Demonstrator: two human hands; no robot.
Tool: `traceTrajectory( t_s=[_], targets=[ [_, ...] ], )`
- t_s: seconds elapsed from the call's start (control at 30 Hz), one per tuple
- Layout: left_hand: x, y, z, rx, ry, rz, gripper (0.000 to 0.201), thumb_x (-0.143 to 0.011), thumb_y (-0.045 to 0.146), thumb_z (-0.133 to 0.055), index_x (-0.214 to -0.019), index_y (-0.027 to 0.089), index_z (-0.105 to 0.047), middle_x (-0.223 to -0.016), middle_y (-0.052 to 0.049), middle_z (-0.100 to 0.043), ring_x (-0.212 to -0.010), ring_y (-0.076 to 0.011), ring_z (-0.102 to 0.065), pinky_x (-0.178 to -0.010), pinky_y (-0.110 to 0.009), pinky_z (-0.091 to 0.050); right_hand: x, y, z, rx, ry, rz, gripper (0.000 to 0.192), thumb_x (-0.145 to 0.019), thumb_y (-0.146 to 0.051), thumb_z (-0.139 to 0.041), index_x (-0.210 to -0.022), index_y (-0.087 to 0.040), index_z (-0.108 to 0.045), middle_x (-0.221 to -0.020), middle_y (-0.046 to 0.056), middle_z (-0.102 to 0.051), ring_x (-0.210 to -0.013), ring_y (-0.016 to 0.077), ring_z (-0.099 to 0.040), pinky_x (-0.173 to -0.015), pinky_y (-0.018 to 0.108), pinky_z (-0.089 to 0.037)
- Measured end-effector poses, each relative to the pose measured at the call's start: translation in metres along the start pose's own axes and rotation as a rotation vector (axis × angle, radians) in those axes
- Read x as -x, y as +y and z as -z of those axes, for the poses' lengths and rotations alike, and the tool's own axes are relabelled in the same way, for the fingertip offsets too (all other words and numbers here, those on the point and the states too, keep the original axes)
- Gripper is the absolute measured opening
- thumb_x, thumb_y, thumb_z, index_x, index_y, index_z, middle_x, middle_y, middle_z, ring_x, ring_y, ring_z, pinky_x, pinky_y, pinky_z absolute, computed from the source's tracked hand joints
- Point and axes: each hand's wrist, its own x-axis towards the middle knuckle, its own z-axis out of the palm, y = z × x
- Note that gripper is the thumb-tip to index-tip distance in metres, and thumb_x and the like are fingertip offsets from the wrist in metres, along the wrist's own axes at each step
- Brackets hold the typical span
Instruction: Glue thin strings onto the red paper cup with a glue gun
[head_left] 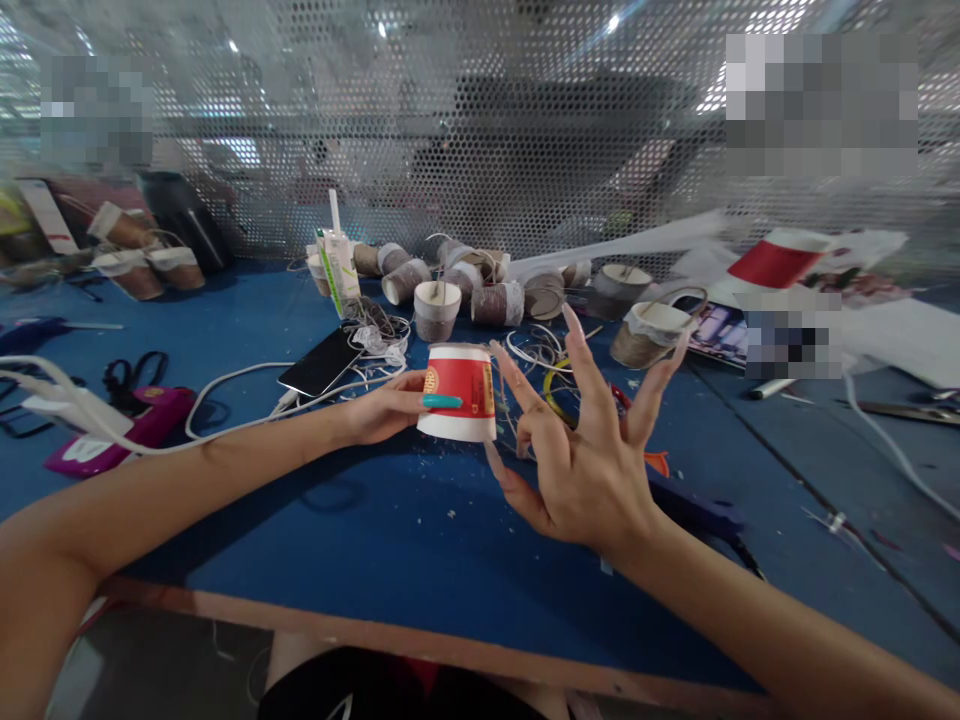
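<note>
Red-and-white paper cup upside down, held just above the blue table. Left hand grips its side, thumb across the red band. Right hand beside it, fingers splayed wide, holding nothing, thumb tip near the rim. Behind: smartphone, tangled cord, twine-wrapped cups.

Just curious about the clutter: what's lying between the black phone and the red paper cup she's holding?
In the head view, white cables run between the phone and the cup.

Both forearms are bare and sleeveless, with long nails, one on the left hand painted teal.
</note>
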Motion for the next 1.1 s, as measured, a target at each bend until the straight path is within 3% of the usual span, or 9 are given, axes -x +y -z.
traceTrajectory(
  t_s=[0.33,0.63,0.97,1.1],
  targets=[
    [-0.001,0.002,-0.003,0.011,0.014,0.021,0.053,-0.057,0.040,-0.084,-0.102,0.014,-0.071,-0.094,-0.009,-0.077,-0.090,-0.0240,-0.071,-0.087,-0.033,-0.050,0.002,-0.011,-0.001,0.058,-0.012,0.068,0.021,-0.090,-0.037,-0.052,-0.079,-0.019,-0.050,-0.141,0.026,-0.051,-0.142,0.0505,-0.023,-0.098,0.088,-0.014],
    [0.000,-0.001,0.002,-0.002,0.002,0.031,0.053,-0.061,0.039,-0.080,-0.107,0.013,-0.069,-0.101,-0.011,-0.075,-0.101,-0.0290,-0.069,-0.094,-0.038,-0.047,0.003,-0.012,-0.004,0.043,-0.037,0.041,0.028,-0.094,-0.040,-0.046,-0.081,-0.017,-0.054,-0.143,0.025,-0.048,-0.144,0.0468,-0.020,-0.106,0.082,-0.008],
    [0.000,0.002,-0.005,-0.003,0.041,0.031,0.057,-0.053,0.042,-0.085,-0.101,0.015,-0.072,-0.093,-0.007,-0.076,-0.090,-0.0228,-0.070,-0.088,-0.033,-0.048,0.003,-0.011,-0.005,0.044,-0.028,0.030,0.027,-0.093,-0.042,-0.047,-0.080,-0.019,-0.052,-0.142,0.023,-0.051,-0.143,0.0457,-0.028,-0.109,0.079,-0.007],
    [-0.001,0.001,-0.003,-0.006,0.025,0.029,0.056,-0.056,0.042,-0.083,-0.104,0.016,-0.071,-0.096,-0.007,-0.076,-0.095,-0.0245,-0.070,-0.092,-0.034,-0.047,0.003,-0.011,-0.005,0.021,-0.031,0.017,0.026,-0.092,-0.040,-0.048,-0.079,-0.018,-0.051,-0.141,0.024,-0.052,-0.140,0.0475,-0.032,-0.109,0.079,-0.008]
  ],
)
